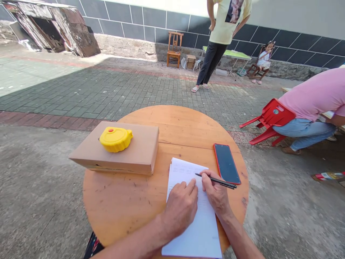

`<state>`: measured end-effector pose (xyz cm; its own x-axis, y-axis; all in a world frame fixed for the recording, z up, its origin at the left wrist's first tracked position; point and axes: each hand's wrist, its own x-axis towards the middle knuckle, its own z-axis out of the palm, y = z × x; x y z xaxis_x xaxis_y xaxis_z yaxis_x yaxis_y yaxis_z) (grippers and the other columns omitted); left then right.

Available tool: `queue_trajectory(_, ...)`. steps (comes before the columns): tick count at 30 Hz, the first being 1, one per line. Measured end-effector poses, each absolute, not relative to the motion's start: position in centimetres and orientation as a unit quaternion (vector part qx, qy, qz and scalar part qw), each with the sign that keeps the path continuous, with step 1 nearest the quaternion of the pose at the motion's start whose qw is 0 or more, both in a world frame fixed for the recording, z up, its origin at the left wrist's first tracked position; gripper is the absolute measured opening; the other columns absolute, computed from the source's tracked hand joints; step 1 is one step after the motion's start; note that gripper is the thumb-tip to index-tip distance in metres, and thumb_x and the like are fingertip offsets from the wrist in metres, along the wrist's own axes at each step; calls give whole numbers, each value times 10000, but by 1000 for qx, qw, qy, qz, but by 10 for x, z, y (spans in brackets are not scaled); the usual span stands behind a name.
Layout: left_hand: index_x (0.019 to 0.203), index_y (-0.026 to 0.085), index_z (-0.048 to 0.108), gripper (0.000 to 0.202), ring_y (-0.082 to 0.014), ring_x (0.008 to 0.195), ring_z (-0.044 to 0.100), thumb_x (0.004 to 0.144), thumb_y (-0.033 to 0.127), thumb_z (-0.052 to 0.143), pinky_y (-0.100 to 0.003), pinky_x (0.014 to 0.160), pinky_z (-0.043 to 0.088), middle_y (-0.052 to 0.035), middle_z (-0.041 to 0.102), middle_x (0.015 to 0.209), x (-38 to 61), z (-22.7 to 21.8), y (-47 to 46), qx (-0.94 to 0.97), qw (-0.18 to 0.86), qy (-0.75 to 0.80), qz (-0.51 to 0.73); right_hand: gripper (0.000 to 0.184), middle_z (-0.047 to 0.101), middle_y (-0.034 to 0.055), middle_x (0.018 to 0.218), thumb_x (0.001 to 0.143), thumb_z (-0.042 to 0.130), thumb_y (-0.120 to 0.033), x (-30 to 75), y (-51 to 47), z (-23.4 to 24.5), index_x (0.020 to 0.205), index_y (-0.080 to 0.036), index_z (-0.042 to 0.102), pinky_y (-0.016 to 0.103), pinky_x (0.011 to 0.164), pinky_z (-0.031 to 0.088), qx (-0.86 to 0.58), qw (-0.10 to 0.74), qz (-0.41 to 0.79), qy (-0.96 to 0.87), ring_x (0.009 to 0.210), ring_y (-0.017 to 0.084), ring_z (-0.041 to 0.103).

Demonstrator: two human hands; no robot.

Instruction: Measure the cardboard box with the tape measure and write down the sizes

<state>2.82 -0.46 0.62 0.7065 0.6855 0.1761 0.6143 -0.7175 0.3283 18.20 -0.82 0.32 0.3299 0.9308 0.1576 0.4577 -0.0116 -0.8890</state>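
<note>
A pad of white paper (194,233) lies on the round wooden table (118,212), with a few faint lines of writing near its top. My right hand (217,194) is closed around a black pen (219,181), whose tip points left, at or just above the written lines. Resting on the sheet, my left hand (182,205) has its fingers bent and its index finger stretched forward; it grips nothing. Just beyond my right hand is a red-edged smartphone (226,163) with a dark screen. A yellow tape measure (115,139) sits on a closed cardboard box (140,151) to the left.
A person in pink (315,93) sits on a red plastic chair (275,113) at the right. Another person (215,54) stands across the paved yard, near a wooden chair (174,50) and a green-topped table (237,54). Someone else (264,59) is seated by the wall.
</note>
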Motion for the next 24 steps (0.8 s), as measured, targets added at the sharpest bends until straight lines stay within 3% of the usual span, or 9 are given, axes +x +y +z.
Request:
queue_trajectory(5,1060,171,567,217,-241,877,567,902,126,426,-417,749,511,-70,608,1219,28,7,-4,916,125,355,137,219,531,-25,543,909,486,-357,182,-7,3,820,-216,628,287,509,410,-674,454,244,-529,495,162,498)
queue_trajectory(11,1095,163,560,235,-244,892,569,903,127,429,-414,759,511,-77,609,1210,28,9,-5,917,129,353,138,205,675,32,754,906,499,-324,180,-7,6,807,-214,640,312,696,487,-666,447,211,-559,702,198,621)
queue_trajectory(24,1052,173,569,212,-240,879,568,890,120,442,-416,746,513,-66,615,1203,28,8,-5,913,136,356,143,198,696,16,806,920,495,-304,182,-7,3,835,-205,644,285,746,487,-660,440,194,-577,763,180,641)
